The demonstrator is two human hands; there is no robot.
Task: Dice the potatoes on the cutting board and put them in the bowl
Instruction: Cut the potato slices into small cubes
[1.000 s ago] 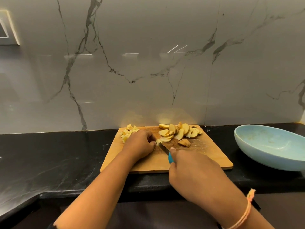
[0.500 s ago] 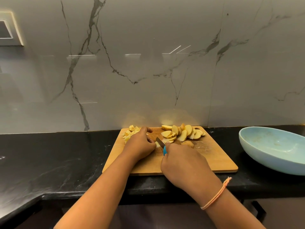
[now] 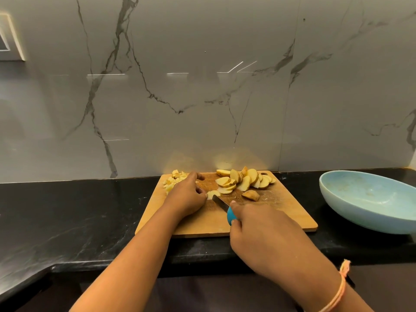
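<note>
A wooden cutting board point(image 3: 286, 212) lies on the black counter. My left hand point(image 3: 186, 194) pinches a pale potato slice point(image 3: 213, 193) near the board's middle. My right hand point(image 3: 258, 233) grips a knife point(image 3: 221, 204) by its blue handle, with the dark blade pointing at that slice. A heap of potato slices point(image 3: 244, 181) lies at the board's back right, and one skin-on end piece point(image 3: 251, 195) sits in front of it. Diced potato pieces point(image 3: 173, 180) are piled at the back left, partly hidden by my left hand. A light blue bowl point(image 3: 369, 199) stands to the right.
The marble-look wall point(image 3: 202, 86) rises directly behind the board. The black counter point(image 3: 78, 210) stretches to the left and its front edge runs just below the board. A pale frame point(image 3: 11, 39) hangs on the wall at the upper left.
My right hand has drawn back toward me and to the right with the knife since half a second ago. My left hand stays on the slice.
</note>
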